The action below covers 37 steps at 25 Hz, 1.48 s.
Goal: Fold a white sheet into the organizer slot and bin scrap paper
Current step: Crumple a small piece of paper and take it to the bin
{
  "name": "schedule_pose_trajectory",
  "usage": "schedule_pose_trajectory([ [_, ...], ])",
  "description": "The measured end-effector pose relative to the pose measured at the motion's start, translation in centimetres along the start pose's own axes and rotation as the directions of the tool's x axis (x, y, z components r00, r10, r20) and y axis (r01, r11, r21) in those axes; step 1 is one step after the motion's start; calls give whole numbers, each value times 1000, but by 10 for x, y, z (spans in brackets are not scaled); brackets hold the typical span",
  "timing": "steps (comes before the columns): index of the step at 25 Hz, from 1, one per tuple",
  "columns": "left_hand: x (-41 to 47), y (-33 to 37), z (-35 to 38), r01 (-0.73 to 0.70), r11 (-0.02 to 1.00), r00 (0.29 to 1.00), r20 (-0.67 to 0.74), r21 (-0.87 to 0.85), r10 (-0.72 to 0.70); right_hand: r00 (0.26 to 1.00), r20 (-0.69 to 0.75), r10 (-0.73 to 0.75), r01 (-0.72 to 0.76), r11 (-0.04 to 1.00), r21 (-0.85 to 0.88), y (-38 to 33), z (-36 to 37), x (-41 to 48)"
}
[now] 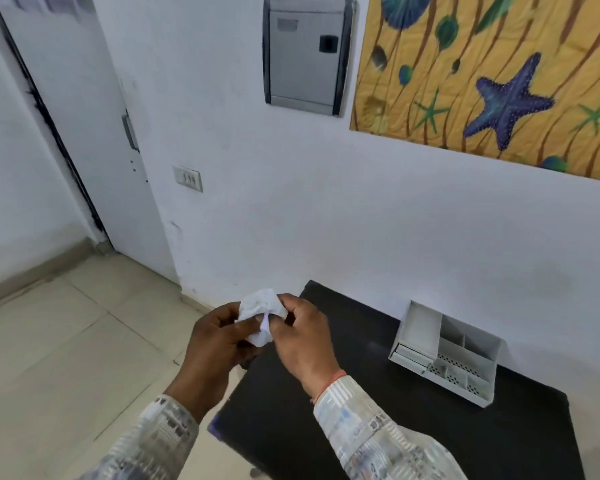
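A crumpled ball of white paper (262,311) is held between both hands, in the air over the left edge of the black table (378,427). My left hand (215,344) grips it from the left and below. My right hand (302,337) pinches it from the right with thumb and fingers. The white desk organizer (445,353) stands on the table near the wall, to the right of my hands, with several open compartments and a perforated front. No bin shows in this view.
A white wall runs behind the table, with a grey metal panel box (307,53) and a yellow starfish picture (492,74) hung on it. A wall socket (187,178) and a white door (66,116) are at the left. Beige tiled floor (66,341) lies left of the table.
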<state>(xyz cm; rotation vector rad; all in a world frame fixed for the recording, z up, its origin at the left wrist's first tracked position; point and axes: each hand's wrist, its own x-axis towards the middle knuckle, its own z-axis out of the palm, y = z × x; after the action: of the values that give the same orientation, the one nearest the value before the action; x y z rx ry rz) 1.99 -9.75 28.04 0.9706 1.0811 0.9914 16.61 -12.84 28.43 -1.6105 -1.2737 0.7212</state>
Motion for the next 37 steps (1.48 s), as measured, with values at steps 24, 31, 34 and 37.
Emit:
schedule_pose_trajectory([
  [24, 297, 76, -180, 244, 957, 905, 318, 156, -283, 977, -205, -65, -23, 917, -399, -33, 219, 177],
  [31, 419, 53, -153, 391, 894, 846, 296, 219, -443, 880, -346, 325, -357, 934, -29, 54, 234, 284],
  [34, 466, 31, -144, 434, 859, 831, 248, 270, -498, 742, -338, 578, -505, 815, 283, 90, 237, 315],
  [37, 523, -15, -143, 457, 820, 813, 213, 344, -542, 593, -305, 745, -578, 658, 483, 142, 253, 342],
])
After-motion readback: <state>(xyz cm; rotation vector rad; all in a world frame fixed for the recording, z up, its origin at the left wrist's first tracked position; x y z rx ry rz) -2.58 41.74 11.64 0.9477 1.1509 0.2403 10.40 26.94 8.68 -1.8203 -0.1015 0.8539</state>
